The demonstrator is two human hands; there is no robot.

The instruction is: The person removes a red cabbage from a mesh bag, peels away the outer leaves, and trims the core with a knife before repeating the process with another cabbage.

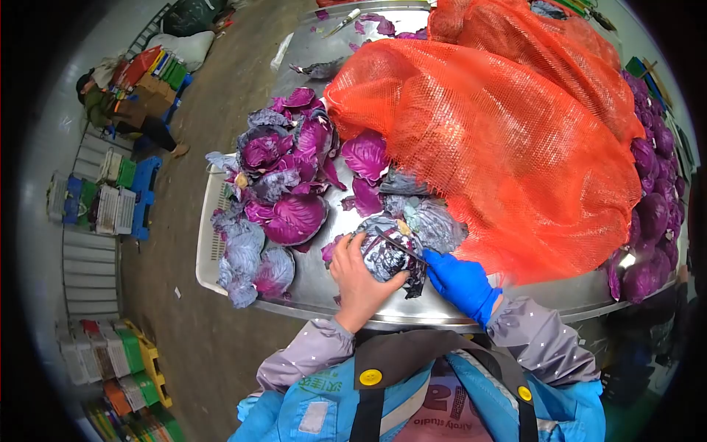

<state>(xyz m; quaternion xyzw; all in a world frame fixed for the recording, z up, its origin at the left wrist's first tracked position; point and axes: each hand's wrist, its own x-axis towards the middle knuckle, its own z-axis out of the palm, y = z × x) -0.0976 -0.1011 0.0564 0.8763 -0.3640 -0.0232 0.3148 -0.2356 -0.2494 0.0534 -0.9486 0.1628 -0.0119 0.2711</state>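
My bare left hand is wrapped round the side of a red cabbage with dark, whitish outer leaves, near the table's front edge. In a blue glove, my right hand grips a thin knife, whose blade lies across the top of that cabbage by its pale stem end. Just behind it rests another greyish cabbage, partly under a large orange-red mesh sack. Loose purple leaves lie on the metal table beyond my left hand.
A white crate at the left is heaped with trimmed leaves. Several purple cabbages are piled at the right edge. Another knife lies at the table's far end. Stacked crates and a person are across the floor.
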